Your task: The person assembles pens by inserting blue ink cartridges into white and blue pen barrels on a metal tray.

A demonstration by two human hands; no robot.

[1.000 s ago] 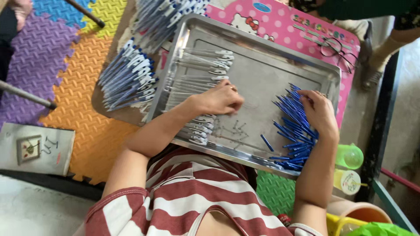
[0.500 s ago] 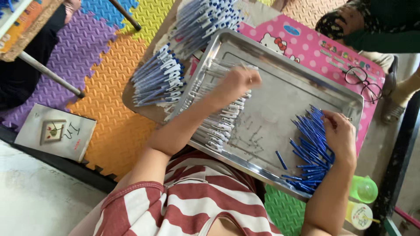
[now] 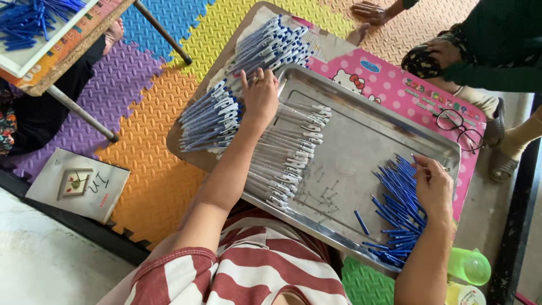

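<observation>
A large metal tray (image 3: 367, 135) lies on a pink table. My left hand (image 3: 258, 95) reaches past the tray's left rim, its fingers spread over a heap of assembled blue-and-white pens (image 3: 226, 107) lying on a cardboard sheet. A row of clear pen barrels (image 3: 288, 155) lies in the tray beside my left forearm. My right hand (image 3: 432, 183) rests on a pile of blue pen refills (image 3: 395, 209) at the tray's right end and pinches one refill between its fingertips. Small springs (image 3: 322, 192) are scattered mid-tray.
Eyeglasses (image 3: 460, 127) lie on the pink table (image 3: 395, 85). Another person sits at top right, one hand (image 3: 370, 11) on the foam floor mats (image 3: 141, 96). A booklet (image 3: 79, 183) lies at left. A green cup (image 3: 471, 265) stands by my right arm. A second table (image 3: 51, 45) holds refills.
My left hand has moved from the middle of the tray up and left, past the rim, onto the finished pens. My right hand stays on the refill pile.
</observation>
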